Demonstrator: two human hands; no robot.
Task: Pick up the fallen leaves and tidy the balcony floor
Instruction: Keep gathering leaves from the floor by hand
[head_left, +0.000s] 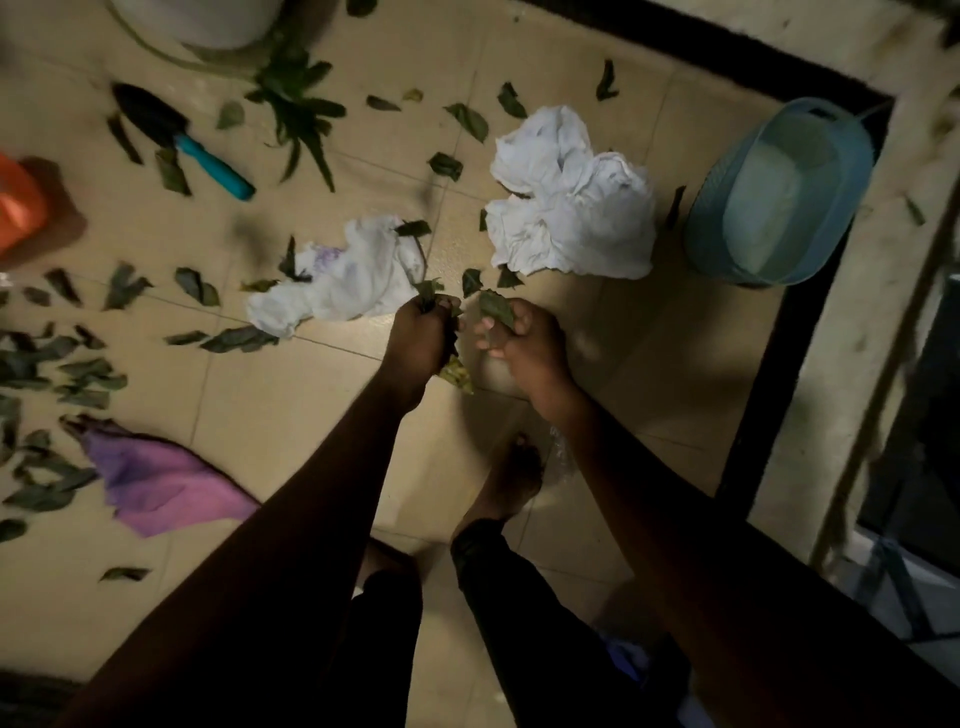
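Note:
Dark green fallen leaves (197, 287) lie scattered over the beige tiled balcony floor (270, 415), thickest at the left edge. My left hand (422, 338) grips a bunch of leaves (457, 371), with stems sticking out above and a yellowish leaf below the fist. Just to its right, my right hand (524, 343) pinches a single green leaf (496, 307). Both hands hover above the floor near a small white cloth (343, 280).
A larger white cloth (571, 208) lies ahead, with a blue mesh basket (779, 197) at the right by the black-edged raised ledge (769, 374). A black trowel with a blue handle (208, 156), a plant cutting (301, 109), an orange object (21, 208) and a purple cloth (150, 478) lie left. My bare foot (511, 478) stands below.

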